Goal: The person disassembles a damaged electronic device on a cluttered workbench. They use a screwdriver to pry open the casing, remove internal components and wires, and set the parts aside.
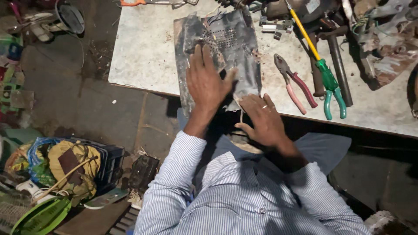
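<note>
A dark, worn metal panel (237,52) with a patch of small holes lies on the white workbench (143,48), its near end overhanging the bench edge. My left hand (207,80) lies flat on the panel with fingers spread, pressing on it. My right hand (261,119), with a ring on one finger, rests open on the panel's torn near right corner at the bench edge. Neither hand grips anything.
Red-handled pliers (295,85), green-handled pliers (331,87), a yellow rod (303,32) and a hammer (337,61) lie right of the panel. Metal parts and wires crowd the bench's far right. On the floor at left sit bags, a black crate (111,163) and scrap.
</note>
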